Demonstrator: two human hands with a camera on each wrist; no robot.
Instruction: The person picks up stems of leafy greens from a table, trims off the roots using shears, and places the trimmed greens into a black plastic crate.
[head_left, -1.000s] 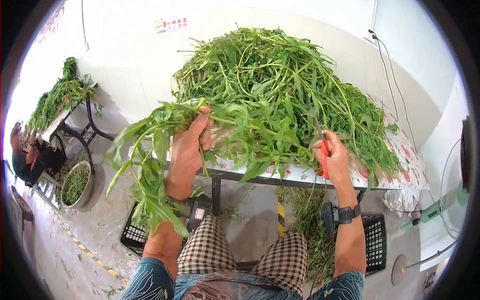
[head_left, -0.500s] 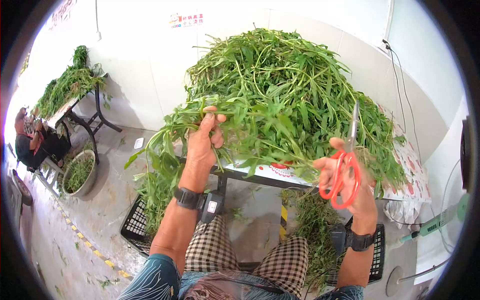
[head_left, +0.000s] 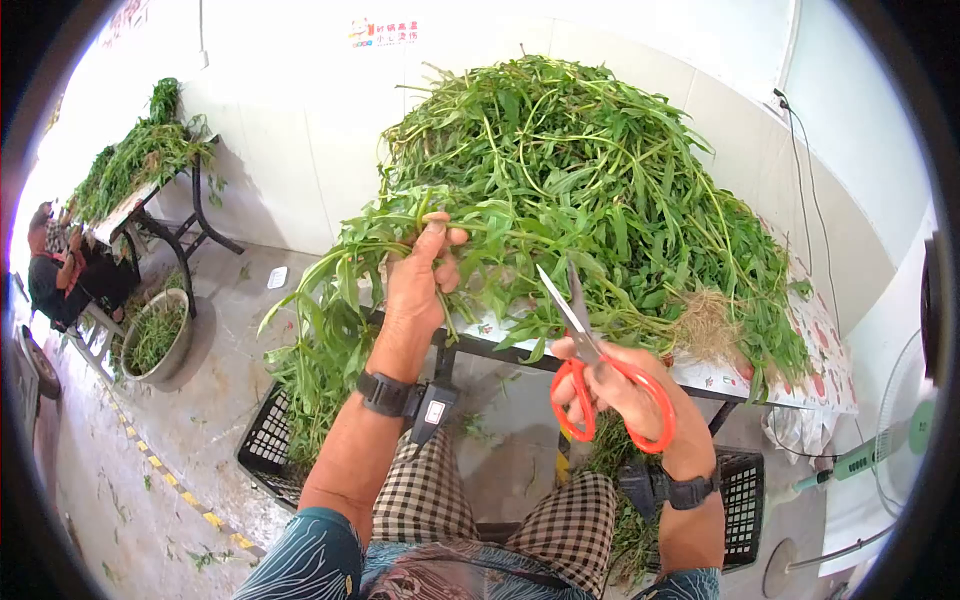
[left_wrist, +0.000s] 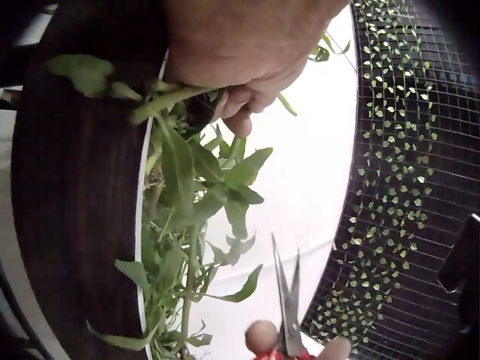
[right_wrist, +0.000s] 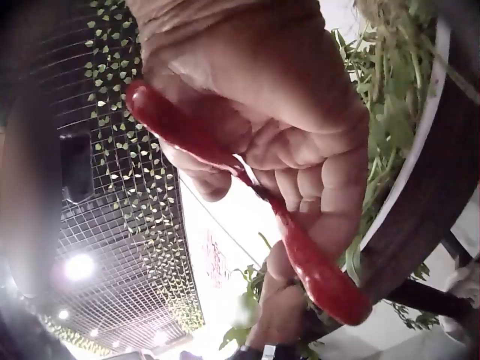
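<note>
My left hand (head_left: 415, 285) grips a bunch of leafy green stems (head_left: 345, 285), whose ends droop left over the table's front edge. In the left wrist view, a cut stem end (left_wrist: 161, 101) pokes out beside the fist. Red-handled scissors (head_left: 583, 342) are in my right hand (head_left: 690, 415), fingers and thumb through the loops. The blades (left_wrist: 289, 296) stand slightly parted, pointing up and left toward the bunch. From the right wrist, the red handle (right_wrist: 319, 277) shows across the curled fingers. Right of the scissors lies a pale, stringy root clump (head_left: 705, 325).
A big heap of greens (head_left: 560, 150) covers the flowered tablecloth (head_left: 815, 350). Beneath the table stand black crates (head_left: 262, 455) with greens. At left are a seated person (head_left: 60, 270), a tub of greens (head_left: 155, 345) and another laden table. A green fan (head_left: 880, 450) stands right.
The right hand moved right from the stems, then back left and lower, turning the scissors from upright to pointing left. The root clump now shows on the table. The left hand keeps its bunch.
</note>
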